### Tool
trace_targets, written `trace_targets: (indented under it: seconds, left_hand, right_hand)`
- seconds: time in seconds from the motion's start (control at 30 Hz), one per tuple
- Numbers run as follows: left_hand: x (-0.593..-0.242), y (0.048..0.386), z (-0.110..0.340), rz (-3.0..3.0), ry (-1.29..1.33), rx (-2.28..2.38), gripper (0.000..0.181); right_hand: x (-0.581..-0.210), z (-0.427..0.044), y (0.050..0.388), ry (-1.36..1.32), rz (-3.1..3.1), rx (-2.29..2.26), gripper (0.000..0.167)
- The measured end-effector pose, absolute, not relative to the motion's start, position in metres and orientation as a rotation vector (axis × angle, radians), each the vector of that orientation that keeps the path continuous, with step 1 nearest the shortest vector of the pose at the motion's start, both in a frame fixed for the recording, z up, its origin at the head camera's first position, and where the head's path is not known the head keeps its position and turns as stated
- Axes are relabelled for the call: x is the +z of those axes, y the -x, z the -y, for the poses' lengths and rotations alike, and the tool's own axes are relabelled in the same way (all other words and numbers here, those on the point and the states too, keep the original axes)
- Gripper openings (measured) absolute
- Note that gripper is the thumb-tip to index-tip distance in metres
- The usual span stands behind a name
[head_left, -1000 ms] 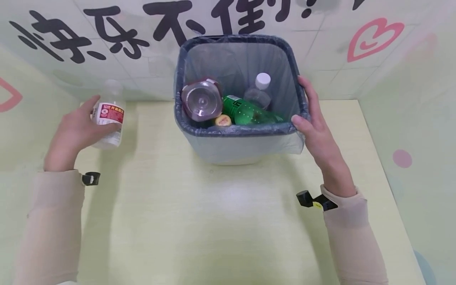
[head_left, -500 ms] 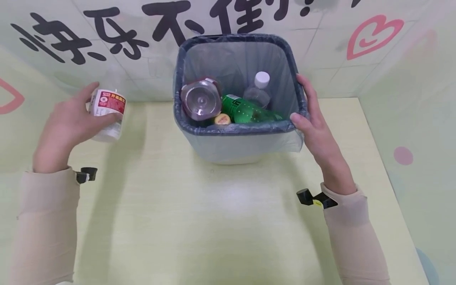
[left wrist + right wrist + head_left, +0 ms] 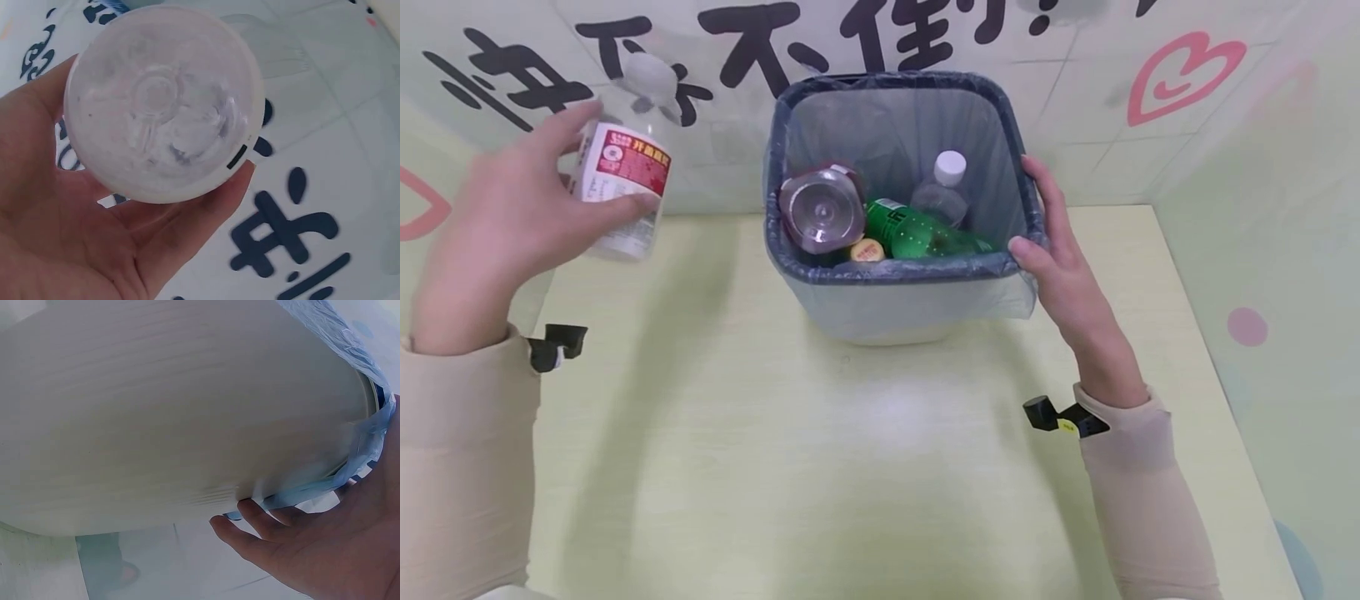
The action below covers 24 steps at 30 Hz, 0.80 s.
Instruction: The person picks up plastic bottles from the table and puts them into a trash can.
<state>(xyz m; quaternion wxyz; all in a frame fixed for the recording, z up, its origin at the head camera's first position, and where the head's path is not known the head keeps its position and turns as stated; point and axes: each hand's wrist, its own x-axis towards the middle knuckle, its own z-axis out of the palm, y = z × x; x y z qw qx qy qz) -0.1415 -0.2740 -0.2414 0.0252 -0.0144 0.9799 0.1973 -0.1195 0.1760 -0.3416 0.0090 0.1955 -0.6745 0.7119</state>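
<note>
My left hand (image 3: 512, 212) grips a clear plastic bottle (image 3: 628, 167) with a red and white label, raised above the table and left of the bin. In the left wrist view the round base of this bottle (image 3: 159, 100) faces the camera, with thumb and fingers around its side. A trash bin (image 3: 895, 275), lined with a thin bag and dark-rimmed, stands on the table. At its right edge my right hand (image 3: 1067, 267) holds the rim, thumb at the front corner. In the right wrist view, fingers (image 3: 259, 525) lie along the bin's pale outer wall (image 3: 156, 425).
Inside the bin lie a green bottle (image 3: 925, 237), a clear bottle with a white cap (image 3: 950, 171), a large bottle seen base-up (image 3: 823, 212) and a yellowish cap (image 3: 867, 250). The pale table (image 3: 850, 433) meets a lettered wall (image 3: 730, 167) at the back.
My left hand has lifted the bottle higher off the table, its forearm shifting left and nearer the camera. The right hand stays on the bin's rim.
</note>
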Motion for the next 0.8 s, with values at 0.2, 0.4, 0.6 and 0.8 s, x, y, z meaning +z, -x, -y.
trace_targets:
  seconds: [0.2,0.4,0.6,0.8]
  left_hand:
    - [-0.221,0.137,0.253,-3.101,-0.002,0.597,0.096]
    - [-0.216,0.138,0.245,-3.147,-0.048,0.55,0.097]
    - [-0.211,0.139,0.235,-3.191,-0.118,0.553,0.095]
    - [-0.218,0.161,0.24,-3.217,-0.185,0.522,0.099]
  right_hand:
    - [-0.342,-0.176,0.119,-0.612,2.107,2.221,0.072]
    - [-0.342,-0.175,0.12,-0.614,2.105,2.231,0.072]
    - [-0.343,-0.176,0.12,-0.608,2.12,2.224,0.072]
    - [-0.342,-0.175,0.12,-0.605,2.107,2.236,0.073]
